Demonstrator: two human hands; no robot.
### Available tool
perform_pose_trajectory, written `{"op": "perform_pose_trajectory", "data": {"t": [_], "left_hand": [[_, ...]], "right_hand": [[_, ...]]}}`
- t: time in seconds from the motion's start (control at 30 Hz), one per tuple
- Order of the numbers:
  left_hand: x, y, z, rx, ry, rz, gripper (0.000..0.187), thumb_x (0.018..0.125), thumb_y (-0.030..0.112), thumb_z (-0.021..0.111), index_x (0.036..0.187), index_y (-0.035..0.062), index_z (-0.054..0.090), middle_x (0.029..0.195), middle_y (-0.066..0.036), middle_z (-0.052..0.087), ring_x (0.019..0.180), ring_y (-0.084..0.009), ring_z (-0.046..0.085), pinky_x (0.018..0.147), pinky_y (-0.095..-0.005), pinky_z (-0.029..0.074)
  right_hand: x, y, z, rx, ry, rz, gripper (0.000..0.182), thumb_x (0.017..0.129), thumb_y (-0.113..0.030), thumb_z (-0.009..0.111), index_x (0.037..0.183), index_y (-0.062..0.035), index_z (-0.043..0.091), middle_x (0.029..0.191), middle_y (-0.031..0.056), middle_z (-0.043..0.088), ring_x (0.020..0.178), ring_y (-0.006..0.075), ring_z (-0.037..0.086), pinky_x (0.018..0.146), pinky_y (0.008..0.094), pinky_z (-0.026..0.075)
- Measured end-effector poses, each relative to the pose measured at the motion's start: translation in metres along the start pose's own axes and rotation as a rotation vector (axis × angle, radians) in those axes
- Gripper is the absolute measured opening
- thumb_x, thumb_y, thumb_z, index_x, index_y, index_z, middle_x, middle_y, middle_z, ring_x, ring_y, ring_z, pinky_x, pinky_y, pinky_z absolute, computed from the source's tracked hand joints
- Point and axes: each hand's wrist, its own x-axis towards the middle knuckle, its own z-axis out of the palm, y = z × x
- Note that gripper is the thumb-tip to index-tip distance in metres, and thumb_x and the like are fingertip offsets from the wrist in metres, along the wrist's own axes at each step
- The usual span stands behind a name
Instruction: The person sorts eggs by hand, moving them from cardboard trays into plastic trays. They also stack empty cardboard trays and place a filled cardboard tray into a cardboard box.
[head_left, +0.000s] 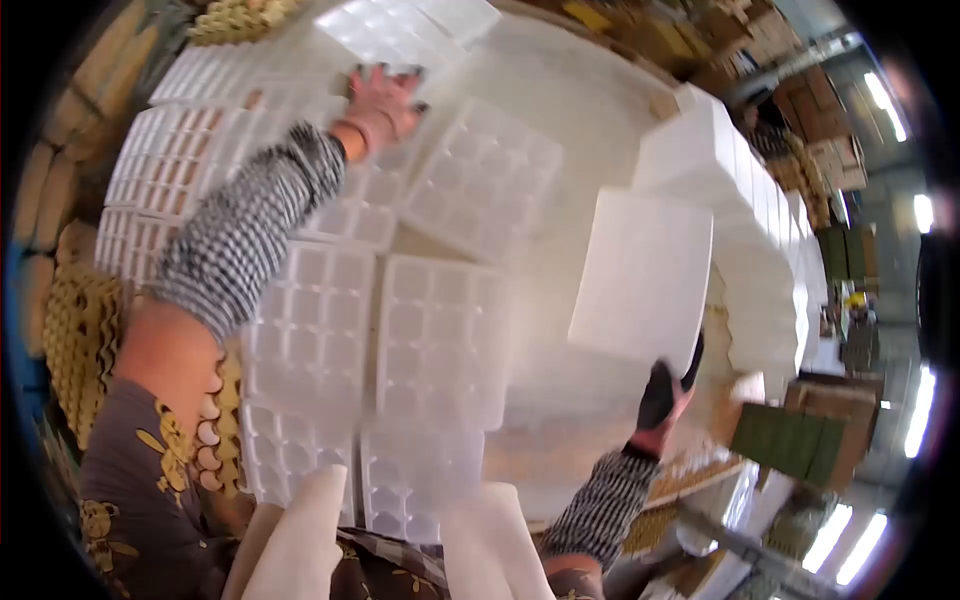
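White plastic trays with square compartments (pixel 440 340) lie in rows over the table. My left hand (pixel 382 110), fingers spread, is over the trays at the upper left, near a tilted tray (pixel 485 180). At the right, my right hand (pixel 665 400), in a dark-tipped glove, holds the lower edge of a white foam-like sheet (pixel 642 275), which is raised at an angle above the table. Checked sleeves cover both forearms.
Stacked white foam pieces (pixel 735 170) stand along the right side. Egg cartons (pixel 80 330) and eggs (pixel 208 435) are at the left. Rolled white pieces (pixel 485 540) are close to my body. Green and brown boxes (pixel 790 440) stand at the far right.
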Motion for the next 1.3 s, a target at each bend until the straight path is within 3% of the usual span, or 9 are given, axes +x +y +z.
{"op": "perform_pose_trajectory", "data": {"t": [0.17, 0.3, 0.4, 0.53, 0.7, 0.83, 1.03, 1.2, 1.3], "left_hand": [[0.032, -0.005, 0.011, 0.037, -0.198, -0.113, 0.051, 0.082, 0.049, 0.056, 0.127, 0.0263, 0.058, 0.129, -0.005, 0.06, 0.128, -0.0282, 0.046, 0.104, -0.0638, 0.028], [0.057, -0.031, 0.03, -0.001, 0.047, -0.18, 0.046, 0.083, 0.05, 0.056, 0.122, 0.0258, 0.063, 0.117, -0.009, 0.067, 0.112, -0.0323, 0.061, 0.091, -0.0585, 0.041], [0.103, -0.085, 0.066, -0.122, 0.144, -0.146, 0.052, 0.083, 0.057, 0.054, 0.123, 0.0244, 0.063, 0.116, -0.01, 0.067, 0.109, -0.0333, 0.062, 0.091, -0.0528, 0.045], [0.042, -0.034, -0.026, 0.085, 0.063, 0.064, 0.055, 0.081, 0.06, 0.059, 0.12, 0.0209, 0.063, 0.117, -0.008, 0.066, 0.11, -0.0352, 0.06, 0.091, -0.0472, 0.047], [0.025, -0.034, -0.049, -0.395, 0.489, -0.156, 0.039, 0.075, 0.036, 0.07, 0.104, 0.0106, 0.065, 0.1, -0.015, 0.066, 0.097, -0.0355, 0.06, 0.092, -0.045, 0.044], [-0.048, 0.037, -0.107, -0.553, 0.754, 0.252, 0.042, 0.07, 0.032, 0.071, 0.105, 0.0086, 0.064, 0.102, -0.016, 0.066, 0.1, -0.0362, 0.06, 0.093, -0.0495, 0.043], [-0.25, 0.214, -0.089, -0.457, 0.212, 0.99, 0.025, 0.072, 0.03, 0.066, 0.09, 0.0142, 0.063, 0.096, -0.005, 0.061, 0.1, -0.0255, 0.056, 0.093, -0.0439, 0.042], [-0.319, 0.228, -0.083, -0.519, -0.386, 0.893, 0.027, 0.075, 0.035, 0.065, 0.091, 0.0137, 0.063, 0.091, -0.007, 0.062, 0.093, -0.0267, 0.059, 0.094, -0.042, 0.041], [-0.33, 0.201, -0.114, -0.634, -0.059, 0.8, 0.031, 0.077, 0.035, 0.064, 0.098, 0.0129, 0.064, 0.091, -0.007, 0.062, 0.095, -0.0274, 0.059, 0.094, -0.043, 0.041]], "right_hand": [[-0.211, -0.032, -0.047, -1.682, -0.209, -0.382, 0.065, 0.066, -0.02, 0.071, 0.126, -0.0012, 0.055, 0.129, 0.0225, 0.047, 0.109, 0.0375, 0.049, 0.097, 0.0566, 0.033], [-0.303, -0.017, -0.034, -1.387, -0.625, -0.14, 0.033, 0.073, -0.026, 0.073, 0.105, -0.023, 0.068, 0.114, 0.0023, 0.06, 0.108, 0.0283, 0.054, 0.097, 0.0504, 0.036], [-0.309, 0.017, -0.041, -1.338, -0.174, -0.18, 0.051, 0.069, -0.035, 0.077, 0.115, -0.0164, 0.064, 0.123, 0.0101, 0.056, 0.115, 0.0331, 0.049, 0.099, 0.0515, 0.034], [-0.256, 0.038, -0.03, -1.265, -0.391, 0.012, 0.085, 0.062, -0.042, 0.081, 0.133, -0.0074, 0.049, 0.143, 0.0221, 0.039, 0.131, 0.0517, 0.03, 0.11, 0.063, 0.02], [-0.297, 0.036, -0.055, -1.23, -0.378, -0.148, 0.065, 0.065, -0.039, 0.078, 0.122, -0.0144, 0.061, 0.14, 0.0152, 0.047, 0.127, 0.0404, 0.042, 0.106, 0.0568, 0.029], [-0.318, 0.044, -0.051, -1.16, -0.316, -0.134, 0.063, 0.065, -0.039, 0.079, 0.121, -0.0161, 0.063, 0.14, 0.0152, 0.047, 0.128, 0.0407, 0.041, 0.106, 0.0577, 0.027], [-0.261, 0.014, -0.043, -0.737, 0.063, -0.206, 0.057, 0.071, -0.017, 0.074, 0.126, -0.0061, 0.059, 0.137, 0.0174, 0.049, 0.127, 0.0421, 0.041, 0.106, 0.0528, 0.032], [-0.131, 0.02, -0.011, -0.85, -0.082, -0.419, 0.068, 0.075, -0.023, 0.075, 0.133, 0.0004, 0.05, 0.14, 0.0222, 0.046, 0.131, 0.0406, 0.038, 0.109, 0.0504, 0.029], [-0.108, 0.051, 0.015, -1.136, -0.281, -0.456, 0.072, 0.075, -0.033, 0.076, 0.132, 0.0003, 0.05, 0.14, 0.0218, 0.046, 0.134, 0.0395, 0.036, 0.111, 0.0509, 0.025]]}}
